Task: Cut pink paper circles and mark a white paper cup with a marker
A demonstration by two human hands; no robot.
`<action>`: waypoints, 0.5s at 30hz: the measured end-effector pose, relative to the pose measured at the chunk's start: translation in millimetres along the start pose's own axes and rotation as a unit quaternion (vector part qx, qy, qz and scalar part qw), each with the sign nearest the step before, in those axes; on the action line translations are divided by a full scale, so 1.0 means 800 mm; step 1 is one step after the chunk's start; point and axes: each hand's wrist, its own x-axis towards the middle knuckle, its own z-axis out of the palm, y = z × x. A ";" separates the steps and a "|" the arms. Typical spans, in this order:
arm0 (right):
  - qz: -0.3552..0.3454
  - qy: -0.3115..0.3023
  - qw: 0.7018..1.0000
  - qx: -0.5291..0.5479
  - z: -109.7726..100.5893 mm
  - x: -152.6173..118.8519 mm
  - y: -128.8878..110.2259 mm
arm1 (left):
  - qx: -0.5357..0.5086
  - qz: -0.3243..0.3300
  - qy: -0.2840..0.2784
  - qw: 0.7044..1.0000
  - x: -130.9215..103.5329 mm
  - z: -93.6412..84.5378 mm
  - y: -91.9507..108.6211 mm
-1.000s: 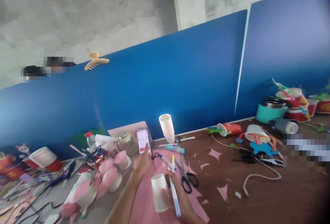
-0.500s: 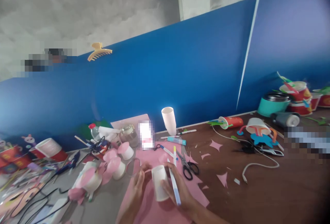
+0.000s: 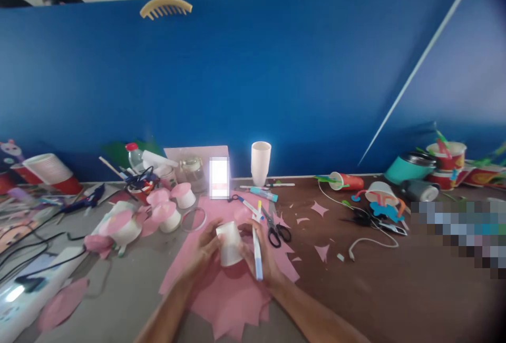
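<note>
A white paper cup (image 3: 229, 251) is held in front of me, above the pink paper sheets (image 3: 225, 301). My left hand (image 3: 207, 248) closes round its left side, the thumb on the cup wall. My right hand (image 3: 263, 258) steadies the right side with its fingers and also holds a white marker pen (image 3: 257, 253) with a blue end, tucked along the fingers. Just right of that hand lie black-handled scissors (image 3: 276, 231). A capped pen (image 3: 253, 208) and a teal-and-blue marker (image 3: 263, 194) lie beyond the hands.
A stack of white cups (image 3: 260, 164) stands by the blue partition (image 3: 221, 69). A lit phone (image 3: 219, 177) leans near a glass jar (image 3: 191, 172). Pink-and-white cup crafts (image 3: 122, 224) sit left, a power strip (image 3: 35, 285) nearer. Rightward are pink scraps (image 3: 322, 252) and a white cable (image 3: 371, 241).
My view has levelled and tilted downward. The left hand, earlier left of the cup with a thin pink piece at its fingers, now grips the cup. The right hand keeps the marker pen.
</note>
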 end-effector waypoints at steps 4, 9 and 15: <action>0.028 0.003 0.999 0.028 -0.007 -0.003 -0.011 | -0.155 -0.097 -0.011 0.983 -0.003 -0.004 0.000; 0.031 -0.031 0.999 0.013 -0.014 -0.011 -0.021 | -0.183 -0.096 -0.004 0.978 -0.002 0.000 -0.001; -0.005 -0.012 1.000 -0.011 -0.017 -0.022 -0.019 | -0.247 -0.131 0.019 0.960 0.002 0.002 0.000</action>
